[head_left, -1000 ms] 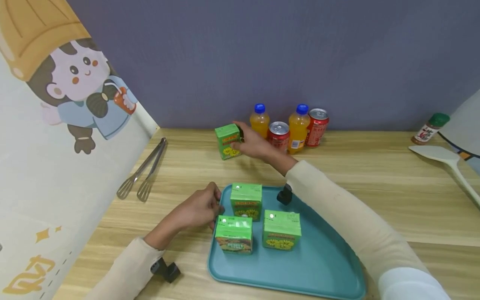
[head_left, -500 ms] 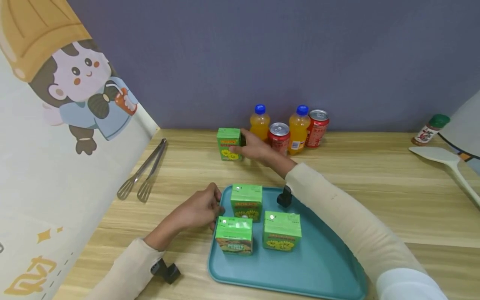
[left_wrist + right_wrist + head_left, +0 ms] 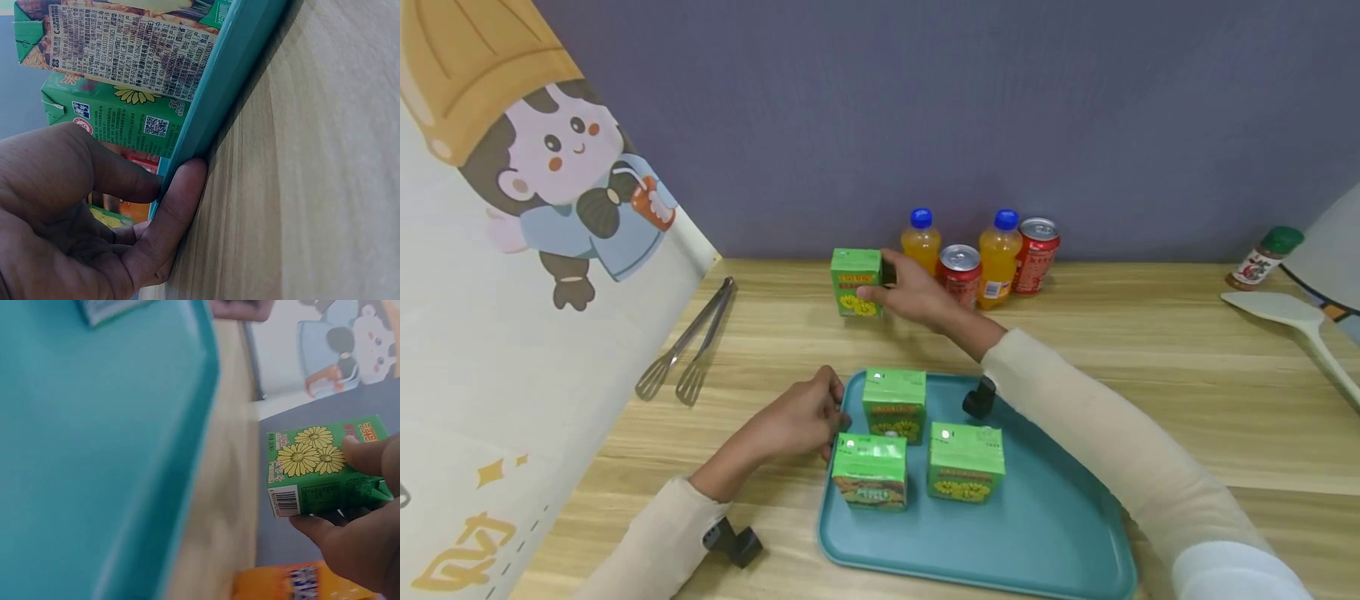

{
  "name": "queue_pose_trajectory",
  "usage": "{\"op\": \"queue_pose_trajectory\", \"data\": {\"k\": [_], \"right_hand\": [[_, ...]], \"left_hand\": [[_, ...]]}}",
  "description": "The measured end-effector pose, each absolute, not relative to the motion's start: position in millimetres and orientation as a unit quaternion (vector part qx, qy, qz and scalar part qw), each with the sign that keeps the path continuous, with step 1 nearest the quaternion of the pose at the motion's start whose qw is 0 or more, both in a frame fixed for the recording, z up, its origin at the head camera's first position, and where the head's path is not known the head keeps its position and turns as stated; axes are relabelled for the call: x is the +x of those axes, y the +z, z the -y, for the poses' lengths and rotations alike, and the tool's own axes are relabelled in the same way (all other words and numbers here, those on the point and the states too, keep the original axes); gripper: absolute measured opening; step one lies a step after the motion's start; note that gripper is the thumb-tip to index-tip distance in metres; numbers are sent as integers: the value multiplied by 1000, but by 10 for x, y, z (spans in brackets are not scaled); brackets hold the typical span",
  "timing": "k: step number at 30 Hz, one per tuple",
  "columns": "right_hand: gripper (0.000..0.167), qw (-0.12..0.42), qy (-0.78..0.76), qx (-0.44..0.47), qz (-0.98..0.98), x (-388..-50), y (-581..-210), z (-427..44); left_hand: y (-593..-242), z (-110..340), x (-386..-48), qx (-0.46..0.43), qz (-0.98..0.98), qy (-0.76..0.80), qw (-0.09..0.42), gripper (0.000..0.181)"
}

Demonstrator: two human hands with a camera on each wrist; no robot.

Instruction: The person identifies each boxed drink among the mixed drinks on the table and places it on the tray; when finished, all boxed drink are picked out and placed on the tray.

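Note:
The right hand (image 3: 917,292) grips a green drink carton (image 3: 857,283) with yellow flowers near the back wall; in the right wrist view, thumb and fingers hold the carton (image 3: 325,465) by its sides. At the tray's left edge, the left hand (image 3: 793,417) pinches the rim; the left wrist view shows thumb and forefinger of that hand (image 3: 94,212) on either side of the teal rim (image 3: 231,75). On the teal tray (image 3: 985,542) stand three green cartons: one at the back (image 3: 895,404), one at front left (image 3: 870,471), one to the right (image 3: 966,462).
Two orange bottles (image 3: 998,262) and two red cans (image 3: 959,275) stand by the wall, right of the held carton. Metal tongs (image 3: 688,342) lie at the left. A spice jar (image 3: 1262,260) and a white spatula (image 3: 1285,310) are at the far right.
The carton in the right hand was tilted a second ago, then came upright and lower; now it is slightly higher. The left hand and the cartons on the tray have hardly moved.

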State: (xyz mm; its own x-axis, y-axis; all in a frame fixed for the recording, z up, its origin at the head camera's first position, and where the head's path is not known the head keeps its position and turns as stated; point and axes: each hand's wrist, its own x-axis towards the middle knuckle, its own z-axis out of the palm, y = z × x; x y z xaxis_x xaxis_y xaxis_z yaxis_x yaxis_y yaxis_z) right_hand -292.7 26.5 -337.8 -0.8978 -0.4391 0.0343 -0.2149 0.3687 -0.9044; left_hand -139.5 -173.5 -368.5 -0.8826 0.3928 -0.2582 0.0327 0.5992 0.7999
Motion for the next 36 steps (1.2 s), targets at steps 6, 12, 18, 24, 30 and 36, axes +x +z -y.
{"op": "queue_pose_trajectory", "data": {"k": [6,12,18,24,30,36], "right_hand": [[56,96,-515,-223,-822,-2734,-3114,-410],[52,89,-509,-233,-824,-2563,-2995,-651],[53,81,-508,-241,-823,-2341,-2994,-952],[54,81,-489,-249,-832,-2071,-3123,-1284],[55,86,-476,-230,-845,-1795,-3246,-1534],[56,87,-459,-206,-860,-1582,-3385,-1641]], "left_hand": [[-3676,1733,-1390,123,-867,436,208,23],[-3682,1742,-1383,120,-867,434,211,21],[-3675,1733,-1386,123,-864,440,210,19],[-3689,1725,-1372,117,-860,448,214,18],[-3705,1731,-1368,122,-858,451,214,17],[-3685,1728,-1382,127,-860,447,210,17]]}}
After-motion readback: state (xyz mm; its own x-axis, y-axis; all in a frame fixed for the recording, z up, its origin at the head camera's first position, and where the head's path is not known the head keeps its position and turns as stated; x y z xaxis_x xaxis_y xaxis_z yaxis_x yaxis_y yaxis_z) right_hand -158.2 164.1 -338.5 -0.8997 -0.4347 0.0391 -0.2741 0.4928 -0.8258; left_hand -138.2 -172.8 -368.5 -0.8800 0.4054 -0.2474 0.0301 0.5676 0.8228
